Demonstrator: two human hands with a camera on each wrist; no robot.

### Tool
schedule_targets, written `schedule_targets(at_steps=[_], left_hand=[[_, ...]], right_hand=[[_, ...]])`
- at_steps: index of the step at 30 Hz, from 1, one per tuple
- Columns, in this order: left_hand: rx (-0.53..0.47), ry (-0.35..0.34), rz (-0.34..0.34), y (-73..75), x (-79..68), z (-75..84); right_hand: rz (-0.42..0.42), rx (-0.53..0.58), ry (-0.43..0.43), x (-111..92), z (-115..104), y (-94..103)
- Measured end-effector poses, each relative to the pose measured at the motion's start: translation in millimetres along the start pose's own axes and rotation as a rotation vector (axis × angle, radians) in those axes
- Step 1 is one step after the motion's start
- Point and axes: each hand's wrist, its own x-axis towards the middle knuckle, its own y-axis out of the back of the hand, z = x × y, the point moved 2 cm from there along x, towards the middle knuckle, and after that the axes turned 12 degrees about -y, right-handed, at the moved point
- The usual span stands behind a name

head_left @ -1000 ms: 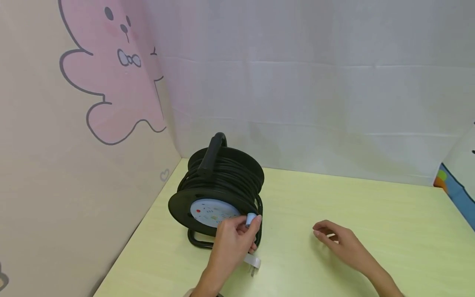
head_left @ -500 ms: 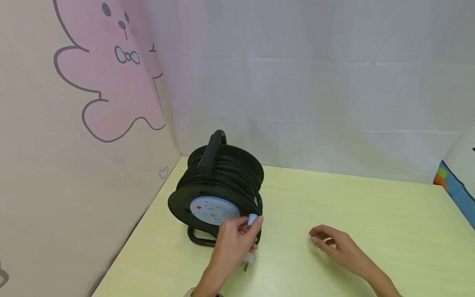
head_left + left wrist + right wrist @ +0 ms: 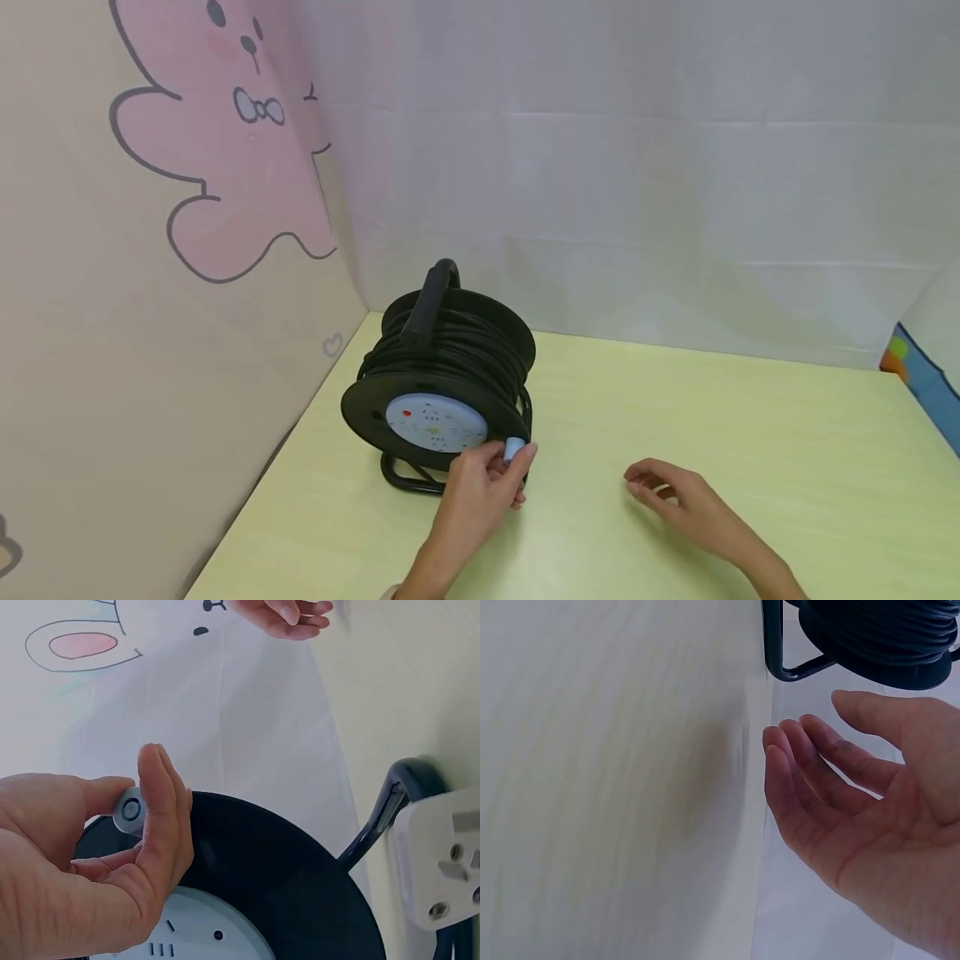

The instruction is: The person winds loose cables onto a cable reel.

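Observation:
A black cable reel point(image 3: 375, 412) stands at the left of the table, wound with black cable point(image 3: 472, 346). Its front disc carries a pale blue socket panel point(image 3: 427, 417) with a red dot. At the disc's right edge, my left hand point(image 3: 472, 496) pinches the light blue crank knob point(image 3: 513, 447) between thumb and fingers. In the left wrist view a white plug point(image 3: 435, 859) shows at the right, by the reel's black frame point(image 3: 386, 806); the hand hides it in the head view. My right hand point(image 3: 678, 496) hovers apart from the reel, fingers loosely curled round nothing.
The reel's black carry handle point(image 3: 427, 304) sticks up at the top. A pale yellow table point(image 3: 712, 417) spreads to the right. A printed curtain point(image 3: 247, 183) borders the left side, and a white curtain point(image 3: 637, 167) runs along the back.
My left hand has carried the knob slightly down and right, and the reel's disc has turned a little clockwise. The plug has slipped out of sight behind that hand. My right hand has barely moved.

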Motion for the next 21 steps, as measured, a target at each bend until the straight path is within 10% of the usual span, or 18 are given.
schedule_targets(at_steps=[21], left_hand=[[-0.183, 0.097, -0.008, -25.7, -14.3, -16.2]], right_hand=[[0.197, -0.081, 0.017, -18.0, 6.2, 19.5]])
